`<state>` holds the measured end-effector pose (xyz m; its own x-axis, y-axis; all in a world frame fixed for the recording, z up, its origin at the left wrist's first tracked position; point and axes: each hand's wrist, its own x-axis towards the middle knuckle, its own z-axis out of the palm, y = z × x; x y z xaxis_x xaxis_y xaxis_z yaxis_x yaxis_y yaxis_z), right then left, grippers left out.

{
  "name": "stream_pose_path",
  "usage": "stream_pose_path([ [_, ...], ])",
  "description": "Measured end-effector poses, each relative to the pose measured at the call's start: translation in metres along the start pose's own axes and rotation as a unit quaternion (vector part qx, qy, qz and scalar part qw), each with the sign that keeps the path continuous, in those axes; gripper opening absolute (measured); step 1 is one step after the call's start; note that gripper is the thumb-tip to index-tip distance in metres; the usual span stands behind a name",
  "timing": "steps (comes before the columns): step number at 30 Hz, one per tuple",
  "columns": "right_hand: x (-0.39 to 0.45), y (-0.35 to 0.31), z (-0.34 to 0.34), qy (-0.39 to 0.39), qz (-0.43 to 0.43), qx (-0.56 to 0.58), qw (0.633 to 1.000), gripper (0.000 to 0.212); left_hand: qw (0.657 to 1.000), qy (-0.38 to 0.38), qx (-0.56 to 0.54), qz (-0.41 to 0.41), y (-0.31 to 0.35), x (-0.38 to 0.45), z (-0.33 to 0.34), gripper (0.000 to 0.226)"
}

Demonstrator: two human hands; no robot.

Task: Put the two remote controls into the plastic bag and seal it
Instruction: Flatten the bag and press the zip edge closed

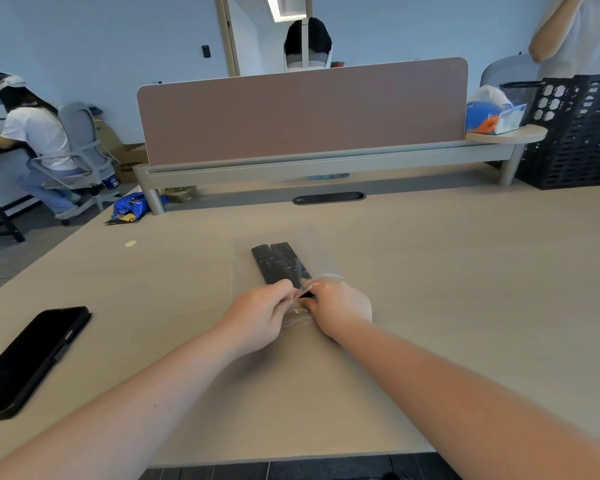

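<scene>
Two black remote controls [280, 265] lie side by side in the middle of the table, inside a clear plastic bag [321, 261] whose film is hard to see. The bag's near end is bunched between my hands. My left hand [260, 313] pinches that near edge with thumb and fingers. My right hand [338, 306] grips the same edge from the right, fingers closed on the plastic. The remotes' near ends are hidden behind my fingers.
A black phone [32, 355] lies at the table's left front. A brown divider panel [302, 112] closes the far side. A black crate [579, 133] and a tissue pack [496, 116] stand at the far right. People sit and stand behind.
</scene>
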<state>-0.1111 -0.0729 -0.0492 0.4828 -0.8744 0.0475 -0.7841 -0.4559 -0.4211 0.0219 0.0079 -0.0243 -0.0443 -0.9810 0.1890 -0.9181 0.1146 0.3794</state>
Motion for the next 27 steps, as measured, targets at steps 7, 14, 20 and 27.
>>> stream_pose_path([
  [7,-0.002,-0.005,-0.002,-0.059,-0.027,-0.125,0.99,0.059,1.0,0.028,0.008,0.006,0.0,0.0,0.001,0.019],
  [14,-0.01,0.0,-0.009,-0.054,-0.059,-0.099,0.992,0.057,0.999,0.018,0.009,-0.026,-0.007,-0.005,0.0,0.015],
  [20,-0.024,0.024,-0.026,0.158,-0.149,-0.018,0.976,0.018,0.993,-0.025,0.099,-0.054,-0.017,-0.016,-0.011,0.056],
  [27,-0.024,0.045,-0.038,0.002,-0.127,-0.155,0.98,0.063,0.974,0.033,0.215,0.067,-0.045,-0.039,-0.011,0.036],
])
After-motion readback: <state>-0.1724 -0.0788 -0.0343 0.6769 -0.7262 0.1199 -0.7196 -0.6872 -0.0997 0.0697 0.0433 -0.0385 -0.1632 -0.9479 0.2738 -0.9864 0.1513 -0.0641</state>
